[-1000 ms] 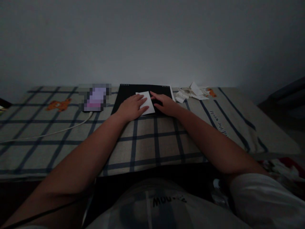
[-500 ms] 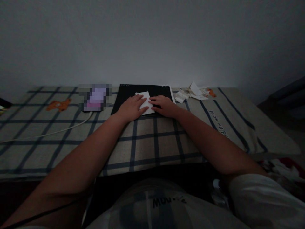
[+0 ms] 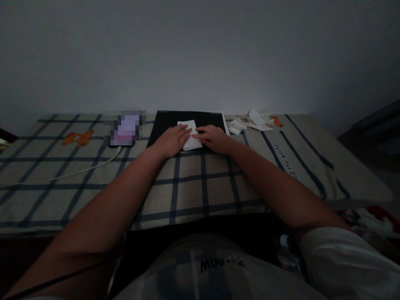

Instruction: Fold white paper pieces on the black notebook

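We see left hand (image 3: 171, 141) and right hand (image 3: 213, 138) flat, grip open, pressing white folded paper (image 3: 190, 135) between them; black board (image 3: 162, 125) beneath; paper scraps (image 3: 251, 121) right of right hand.

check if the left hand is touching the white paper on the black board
Touching. In the head view the left hand lies flat with its fingers overlapping the white paper, no gap showing between them.
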`<state>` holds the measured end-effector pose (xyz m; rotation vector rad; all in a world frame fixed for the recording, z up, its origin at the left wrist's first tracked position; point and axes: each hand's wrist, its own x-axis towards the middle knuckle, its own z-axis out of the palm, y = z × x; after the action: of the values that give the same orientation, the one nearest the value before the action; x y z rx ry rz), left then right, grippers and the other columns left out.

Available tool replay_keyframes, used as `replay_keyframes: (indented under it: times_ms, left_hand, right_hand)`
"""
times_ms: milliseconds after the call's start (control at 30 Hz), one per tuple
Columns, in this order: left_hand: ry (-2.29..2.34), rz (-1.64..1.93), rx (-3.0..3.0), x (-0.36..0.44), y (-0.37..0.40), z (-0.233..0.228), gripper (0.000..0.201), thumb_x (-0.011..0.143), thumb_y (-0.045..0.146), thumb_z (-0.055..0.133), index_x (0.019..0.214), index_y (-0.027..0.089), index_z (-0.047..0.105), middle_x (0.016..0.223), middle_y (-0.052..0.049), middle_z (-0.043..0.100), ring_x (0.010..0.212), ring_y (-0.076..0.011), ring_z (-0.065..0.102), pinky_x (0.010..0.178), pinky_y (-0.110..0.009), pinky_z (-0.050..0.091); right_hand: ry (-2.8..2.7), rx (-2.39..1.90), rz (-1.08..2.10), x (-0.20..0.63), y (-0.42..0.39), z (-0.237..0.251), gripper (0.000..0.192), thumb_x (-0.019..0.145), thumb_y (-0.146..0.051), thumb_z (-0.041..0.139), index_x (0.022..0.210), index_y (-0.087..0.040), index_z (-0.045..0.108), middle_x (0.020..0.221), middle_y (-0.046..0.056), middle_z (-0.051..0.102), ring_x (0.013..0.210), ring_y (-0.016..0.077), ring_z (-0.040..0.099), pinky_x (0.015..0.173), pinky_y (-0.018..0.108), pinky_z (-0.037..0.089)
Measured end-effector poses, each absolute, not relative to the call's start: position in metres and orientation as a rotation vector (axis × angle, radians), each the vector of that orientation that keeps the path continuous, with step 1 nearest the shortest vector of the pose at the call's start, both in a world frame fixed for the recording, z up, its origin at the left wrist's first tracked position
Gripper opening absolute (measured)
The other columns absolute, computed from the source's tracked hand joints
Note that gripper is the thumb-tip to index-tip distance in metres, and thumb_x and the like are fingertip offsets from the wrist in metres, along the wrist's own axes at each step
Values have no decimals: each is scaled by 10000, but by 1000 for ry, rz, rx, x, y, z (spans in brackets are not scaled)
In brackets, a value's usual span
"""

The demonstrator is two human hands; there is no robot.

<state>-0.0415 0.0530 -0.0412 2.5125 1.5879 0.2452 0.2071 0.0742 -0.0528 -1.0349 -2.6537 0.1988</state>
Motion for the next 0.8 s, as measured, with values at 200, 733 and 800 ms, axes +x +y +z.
replay_keyframes:
  times_ms: [200, 733, 800]
  left_hand:
    - [1558, 246, 2576, -46, 60, -46, 648, 1173, 418, 327, 1702, 144, 584, 1835, -154, 489, 1728, -303, 425, 1428, -508, 330]
    - [1557, 265, 2602, -44, 60, -47, 628, 1159, 380, 388, 1698, 127, 588, 1819, -186, 500, 1709, -344, 452, 1405, -544, 374]
    - [1553, 249, 2609, -45, 61, -48, 638, 1161, 394, 379, 1708, 134, 577, 1826, -177, 494, 1712, -334, 449, 1408, -530, 368]
  right_hand:
    - [-2620, -1034, 279, 209, 81, -56, 442, 1142, -255, 522, 1476, -250, 811, 1669, 134, 683, 1513, 341, 619, 1246, 586, 489]
    - [-2590, -934, 268, 208, 75, -55, 521, 1113, -202, 493, 1576, -224, 731, 1681, 128, 678, 1537, 317, 612, 1287, 569, 467]
    - [-2652, -978, 234, 206, 71, -51, 500, 1129, -222, 504, 1573, -230, 734, 1694, 132, 666, 1542, 331, 605, 1254, 572, 477]
